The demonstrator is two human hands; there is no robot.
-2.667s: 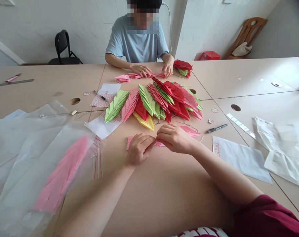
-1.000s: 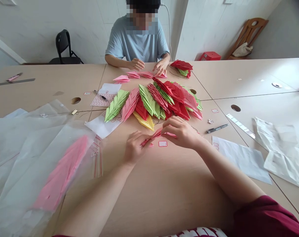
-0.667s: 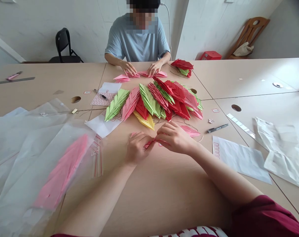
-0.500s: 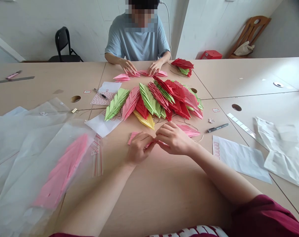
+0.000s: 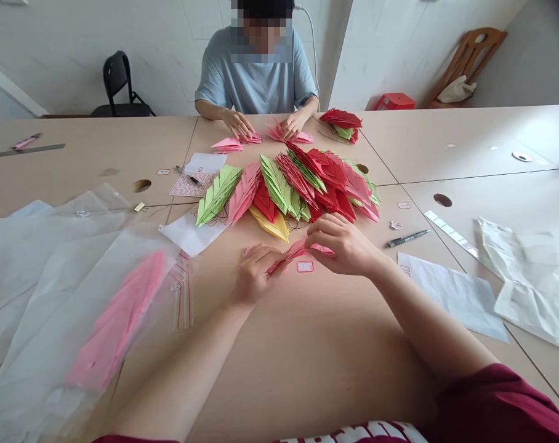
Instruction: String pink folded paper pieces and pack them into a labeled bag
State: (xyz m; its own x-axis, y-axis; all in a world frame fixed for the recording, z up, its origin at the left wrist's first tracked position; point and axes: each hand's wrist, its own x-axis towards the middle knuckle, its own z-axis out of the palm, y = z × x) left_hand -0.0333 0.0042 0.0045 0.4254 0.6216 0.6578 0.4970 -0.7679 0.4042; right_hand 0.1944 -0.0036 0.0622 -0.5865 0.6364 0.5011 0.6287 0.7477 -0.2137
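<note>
Between my hands a pink folded paper piece (image 5: pixel 294 251) is lifted slightly off the wooden table. My left hand (image 5: pixel 256 274) pinches its near end, and my right hand (image 5: pixel 341 245) grips its far end. A small red-outlined label (image 5: pixel 305 266) lies just below the paper. Beyond my fingers is a large fan of folded paper pieces (image 5: pixel 284 191) in red, pink, green and yellow. Across the table, a co-worker's hands (image 5: pixel 265 126) rest on more pink folded pieces (image 5: pixel 284 134).
To my left, clear plastic bags (image 5: pixel 76 307) hold pink paper. A label sheet (image 5: pixel 191 184) lies beyond them. On my right are a pen (image 5: pixel 407 239), a white sheet (image 5: pixel 450 295) and crumpled plastic (image 5: pixel 524 289). The table has round holes (image 5: pixel 441 200).
My right hand has moved up and left, and the pink paper now rises between my hands, uncovering the label. The co-worker's pink pieces have shifted under their hands.
</note>
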